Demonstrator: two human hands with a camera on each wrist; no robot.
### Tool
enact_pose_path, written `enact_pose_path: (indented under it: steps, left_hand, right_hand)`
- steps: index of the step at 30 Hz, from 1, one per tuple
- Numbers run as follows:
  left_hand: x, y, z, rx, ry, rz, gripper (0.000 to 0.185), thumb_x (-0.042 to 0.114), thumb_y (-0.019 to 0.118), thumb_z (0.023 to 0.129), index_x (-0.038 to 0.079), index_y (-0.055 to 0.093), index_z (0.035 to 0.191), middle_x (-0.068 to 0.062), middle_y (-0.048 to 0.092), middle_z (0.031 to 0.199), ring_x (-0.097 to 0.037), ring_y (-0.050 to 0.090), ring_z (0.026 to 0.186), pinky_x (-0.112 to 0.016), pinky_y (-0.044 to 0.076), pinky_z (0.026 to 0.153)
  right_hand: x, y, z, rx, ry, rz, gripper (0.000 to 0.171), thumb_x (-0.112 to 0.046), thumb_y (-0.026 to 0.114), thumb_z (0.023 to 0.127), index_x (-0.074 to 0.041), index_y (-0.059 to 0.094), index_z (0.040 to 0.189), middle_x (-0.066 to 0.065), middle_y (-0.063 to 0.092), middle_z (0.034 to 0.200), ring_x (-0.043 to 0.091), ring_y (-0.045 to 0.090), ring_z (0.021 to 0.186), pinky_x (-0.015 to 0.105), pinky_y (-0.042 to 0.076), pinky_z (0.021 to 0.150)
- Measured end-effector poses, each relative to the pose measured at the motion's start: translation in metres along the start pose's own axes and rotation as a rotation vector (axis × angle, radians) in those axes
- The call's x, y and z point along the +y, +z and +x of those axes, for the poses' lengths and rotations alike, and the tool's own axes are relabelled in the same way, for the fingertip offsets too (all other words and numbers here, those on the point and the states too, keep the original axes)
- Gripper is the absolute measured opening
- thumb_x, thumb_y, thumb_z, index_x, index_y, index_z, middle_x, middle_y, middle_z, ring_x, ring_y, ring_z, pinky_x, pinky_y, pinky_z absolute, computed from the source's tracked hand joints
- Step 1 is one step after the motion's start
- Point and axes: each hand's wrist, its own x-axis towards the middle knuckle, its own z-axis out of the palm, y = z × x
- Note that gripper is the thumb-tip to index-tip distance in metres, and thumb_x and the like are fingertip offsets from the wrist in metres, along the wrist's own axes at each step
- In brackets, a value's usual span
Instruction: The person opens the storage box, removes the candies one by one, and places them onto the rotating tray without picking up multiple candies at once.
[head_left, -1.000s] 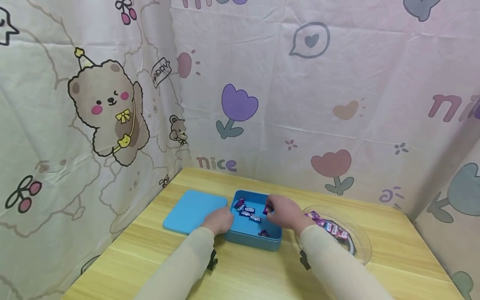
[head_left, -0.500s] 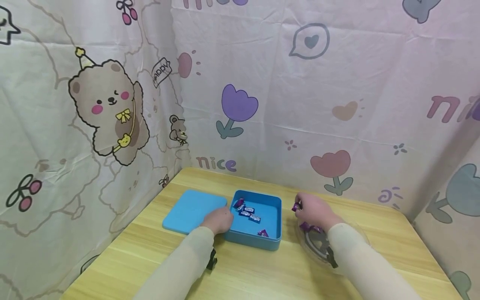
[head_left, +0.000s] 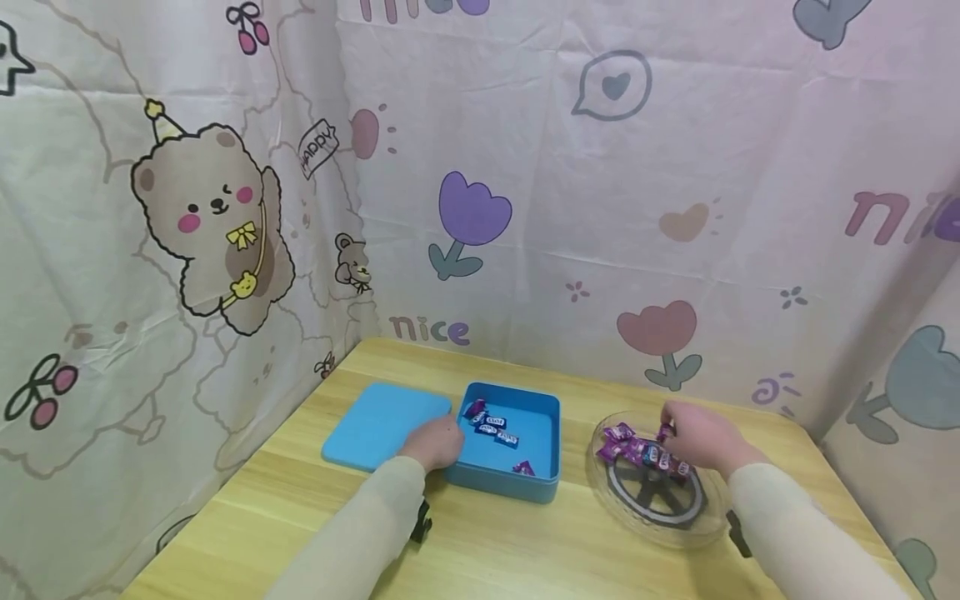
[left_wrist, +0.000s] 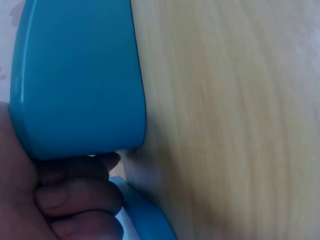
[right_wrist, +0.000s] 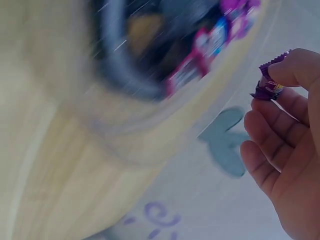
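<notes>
From the head view, my right grip (head_left: 697, 435) pinches a purple-wrapped candy (head_left: 664, 432) just above the far side of a clear dish (head_left: 678, 537). More candies (head_left: 645, 454) lie in the dish, below the grip and to its left, in purple, blue and reddish wrappers with pale labels I can't read from here. A dark spoked ring shows at the dish's base. My left grip (head_left: 435, 442) holds the near-left wall of a blue box (head_left: 504, 482) on the worktop (head_left: 480, 542). Inside, to that grip's right, are wrapped pieces (head_left: 495, 425); the blue ones carry dark letters on white panels, too small for me to make out. A blue lid (head_left: 382, 421) lies just left of the same grip. Beyond both grips, the backdrop (head_left: 555, 208) reads "HAPPY" (head_left: 318, 148) and "nice" (head_left: 429, 331).

On the left wrist view, the fingers are curled against the box's plain, smooth wall, with the lid's edge just past them.

On the right wrist view, I see the candy between thumb and forefinger: a glossy, dark purple twist with zigzag-cut ends and a small pink-and-yellow print I can't decipher. The dish beside this grip is blurred, its labels smeared.
</notes>
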Motion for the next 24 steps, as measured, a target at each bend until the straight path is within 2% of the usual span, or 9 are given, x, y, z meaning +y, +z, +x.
enact_pose_path:
  steps: [6, 10, 13, 19, 24]
  left_hand:
    - [0.000, 0.000, -0.002, -0.001, 0.001, -0.002, 0.034, 0.016, 0.038, 0.105, 0.009, 0.056, 0.078, -0.007, 0.055, 0.085, -0.023, 0.051, 0.075, -0.042, 0.048, 0.076]
    - [0.000, 0.000, -0.002, -0.001, -0.004, -0.014, 0.035, 0.017, 0.038, 0.105, 0.010, 0.055, 0.076, -0.007, 0.053, 0.080, -0.023, 0.050, 0.072, -0.041, 0.046, 0.071]
    - [-0.001, 0.001, -0.001, -0.003, -0.011, -0.016, 0.036, 0.017, 0.038, 0.105, 0.010, 0.055, 0.074, -0.007, 0.051, 0.075, -0.023, 0.050, 0.069, -0.039, 0.045, 0.068]
    - [-0.002, 0.002, 0.000, -0.001, -0.001, -0.010, 0.038, 0.018, 0.037, 0.106, 0.011, 0.053, 0.072, -0.006, 0.048, 0.072, -0.022, 0.049, 0.066, -0.037, 0.043, 0.065]
    - [-0.003, 0.004, 0.001, 0.001, 0.002, -0.004, 0.039, 0.018, 0.037, 0.106, 0.011, 0.053, 0.072, -0.006, 0.047, 0.072, -0.022, 0.048, 0.066, -0.038, 0.043, 0.065]
  right_hand:
    - [0.031, 0.004, -0.023, -0.012, 0.000, -0.053, 0.022, -0.007, 0.074, 0.075, -0.008, 0.063, 0.094, 0.000, 0.062, 0.084, 0.021, 0.059, 0.076, 0.050, 0.052, 0.071]
    - [0.043, 0.015, -0.032, -0.067, 0.027, -0.085, 0.022, -0.005, 0.072, 0.075, -0.014, 0.062, 0.091, -0.002, 0.062, 0.083, 0.020, 0.059, 0.076, 0.050, 0.052, 0.071]
    - [0.046, 0.025, -0.037, -0.077, 0.020, -0.107, 0.023, -0.004, 0.072, 0.075, -0.017, 0.061, 0.091, -0.002, 0.062, 0.083, 0.020, 0.059, 0.076, 0.051, 0.053, 0.072]
    - [0.043, 0.031, -0.043, -0.013, -0.050, -0.168, 0.022, -0.003, 0.073, 0.078, -0.016, 0.062, 0.092, -0.001, 0.060, 0.084, 0.024, 0.060, 0.078, 0.054, 0.053, 0.073]
    - [0.043, 0.033, -0.044, 0.001, -0.036, -0.189, 0.034, -0.002, 0.075, 0.071, -0.014, 0.065, 0.101, 0.003, 0.061, 0.092, 0.032, 0.061, 0.086, 0.059, 0.052, 0.074]
